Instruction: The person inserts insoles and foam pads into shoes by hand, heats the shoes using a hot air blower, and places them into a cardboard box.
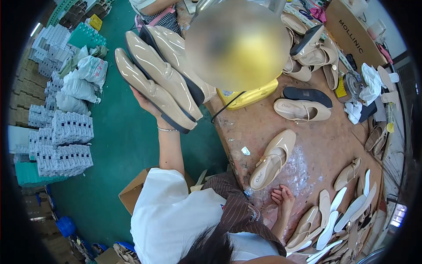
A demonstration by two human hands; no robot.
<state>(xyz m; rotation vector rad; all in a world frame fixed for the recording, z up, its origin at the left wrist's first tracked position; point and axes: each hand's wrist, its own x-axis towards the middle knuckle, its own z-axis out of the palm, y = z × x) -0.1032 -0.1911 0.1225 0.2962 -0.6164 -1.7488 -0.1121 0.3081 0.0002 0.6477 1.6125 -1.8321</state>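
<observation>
My left hand [147, 103], with a bracelet at the wrist, holds a stack of glossy beige shoes [154, 90] out over the floor at the upper left. The shoes lie side by side with dark soles; most fingers are hidden beneath them. My right hand [283, 196] rests at the table's near edge, fingers loosely curled and apart, holding nothing. Just beyond it a single beige strapped shoe [273, 159] lies on the brown table [237, 132], beside crumpled clear plastic [296, 169]. Farther up the table is a beige pair [302, 110], one shoe showing its black sole.
A yellow device [252, 96] with a black cable stands at the table's upper edge, partly behind a blurred patch. Shoes and white insoles [327, 229] crowd the lower right. Stacked boxes [63, 158] and sacks [79, 88] line the left. Another person's arm [154, 6] shows at the top.
</observation>
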